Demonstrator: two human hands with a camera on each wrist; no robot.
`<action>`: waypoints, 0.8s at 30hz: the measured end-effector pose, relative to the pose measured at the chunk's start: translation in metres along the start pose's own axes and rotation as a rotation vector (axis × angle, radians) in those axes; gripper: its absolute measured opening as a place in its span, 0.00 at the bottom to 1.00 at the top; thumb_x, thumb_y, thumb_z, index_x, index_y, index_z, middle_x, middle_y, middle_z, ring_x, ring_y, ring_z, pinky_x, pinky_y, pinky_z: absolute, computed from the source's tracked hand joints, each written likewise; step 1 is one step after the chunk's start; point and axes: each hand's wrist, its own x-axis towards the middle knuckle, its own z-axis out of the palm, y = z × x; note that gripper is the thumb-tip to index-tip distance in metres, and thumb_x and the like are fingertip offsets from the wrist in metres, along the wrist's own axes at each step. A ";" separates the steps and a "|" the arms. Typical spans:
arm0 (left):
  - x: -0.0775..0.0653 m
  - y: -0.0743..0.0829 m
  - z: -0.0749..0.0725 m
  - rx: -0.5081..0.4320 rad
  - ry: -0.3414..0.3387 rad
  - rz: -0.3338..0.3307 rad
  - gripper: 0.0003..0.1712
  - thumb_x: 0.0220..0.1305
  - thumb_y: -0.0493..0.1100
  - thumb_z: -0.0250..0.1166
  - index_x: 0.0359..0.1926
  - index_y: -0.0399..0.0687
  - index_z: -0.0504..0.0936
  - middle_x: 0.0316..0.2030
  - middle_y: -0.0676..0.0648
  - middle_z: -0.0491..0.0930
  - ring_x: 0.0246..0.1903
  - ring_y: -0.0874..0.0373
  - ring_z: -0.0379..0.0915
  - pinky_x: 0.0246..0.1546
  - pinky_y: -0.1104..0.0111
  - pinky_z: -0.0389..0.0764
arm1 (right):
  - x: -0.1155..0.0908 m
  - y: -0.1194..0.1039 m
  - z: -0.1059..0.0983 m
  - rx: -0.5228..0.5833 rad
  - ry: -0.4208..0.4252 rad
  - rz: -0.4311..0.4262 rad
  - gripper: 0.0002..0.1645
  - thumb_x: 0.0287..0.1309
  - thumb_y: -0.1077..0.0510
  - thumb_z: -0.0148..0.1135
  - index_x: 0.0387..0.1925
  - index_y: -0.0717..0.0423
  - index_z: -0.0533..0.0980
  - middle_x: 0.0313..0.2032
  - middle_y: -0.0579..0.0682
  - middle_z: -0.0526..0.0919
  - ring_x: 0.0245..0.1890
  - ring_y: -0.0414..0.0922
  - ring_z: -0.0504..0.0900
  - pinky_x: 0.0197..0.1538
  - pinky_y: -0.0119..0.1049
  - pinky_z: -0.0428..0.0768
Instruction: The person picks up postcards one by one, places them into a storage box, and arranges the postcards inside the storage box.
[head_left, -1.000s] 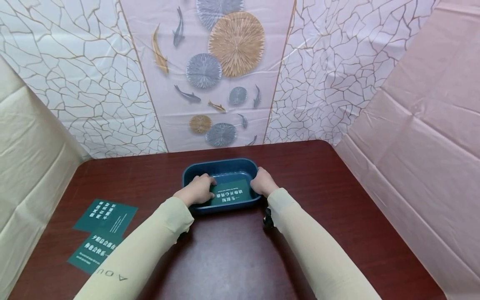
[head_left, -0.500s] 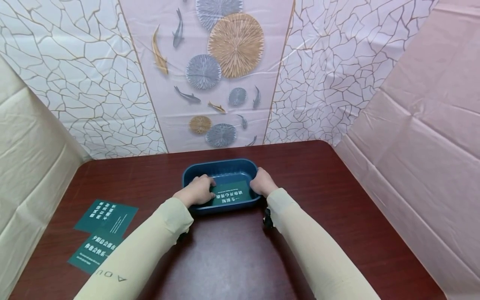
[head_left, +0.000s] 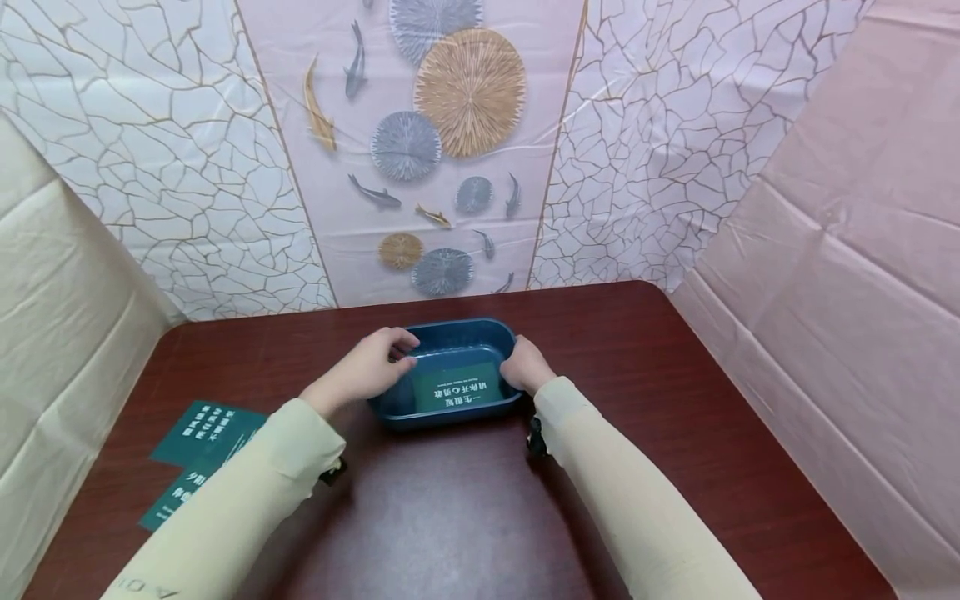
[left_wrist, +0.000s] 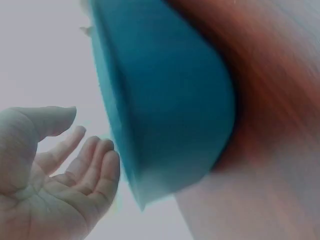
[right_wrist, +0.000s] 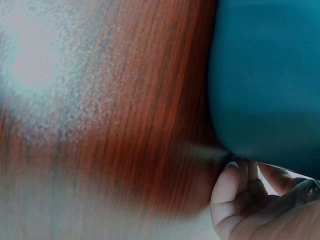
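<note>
A blue oval-cornered tray (head_left: 457, 333) stands on the table, and a dark green card (head_left: 453, 388) with white lettering lies flat on its floor. My left hand (head_left: 367, 367) hovers over the tray's left end, fingers loosely bent and nothing between them. In the left wrist view that hand (left_wrist: 60, 175) shows its palm beside the tray's wall (left_wrist: 170, 95). At the opposite end, my right hand (head_left: 527, 365) grips the tray's rim. The right wrist view shows its fingers (right_wrist: 227, 185) curled against the outside of the tray (right_wrist: 265, 85).
Two more green cards (head_left: 198, 429) overlap on the left of the dark red wooden table (head_left: 450, 517), partly covered by the left sleeve (head_left: 232, 508). Patterned cloth (head_left: 442, 208) hangs behind the table, and beige cloth (head_left: 840, 250) encloses the sides.
My left hand has lifted up and leftward out of the tray, uncovering more of the card inside. The left forearm now hides more of the two cards. My right hand has kept its place.
</note>
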 end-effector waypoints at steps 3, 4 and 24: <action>-0.017 -0.004 -0.020 -0.010 0.059 -0.013 0.15 0.67 0.41 0.61 0.53 0.42 0.77 0.48 0.44 0.78 0.45 0.52 0.76 0.44 0.59 0.78 | 0.000 0.000 0.001 -0.003 -0.006 -0.003 0.39 0.66 0.67 0.47 0.74 0.64 0.45 0.72 0.61 0.53 0.69 0.56 0.58 0.63 0.53 0.65; -0.024 -0.007 -0.026 -0.008 0.067 -0.023 0.15 0.67 0.41 0.61 0.53 0.42 0.77 0.47 0.44 0.78 0.44 0.52 0.76 0.44 0.58 0.78 | 0.000 0.000 0.001 -0.004 -0.007 -0.003 0.39 0.66 0.66 0.47 0.74 0.64 0.45 0.72 0.61 0.53 0.69 0.56 0.58 0.63 0.53 0.65; -0.141 -0.078 -0.071 0.267 -0.359 -0.323 0.37 0.42 0.50 0.81 0.49 0.37 0.73 0.44 0.38 0.70 0.42 0.45 0.69 0.40 0.53 0.75 | -0.001 -0.003 0.001 0.012 -0.018 -0.012 0.40 0.66 0.67 0.47 0.74 0.64 0.43 0.71 0.61 0.53 0.68 0.57 0.58 0.63 0.54 0.65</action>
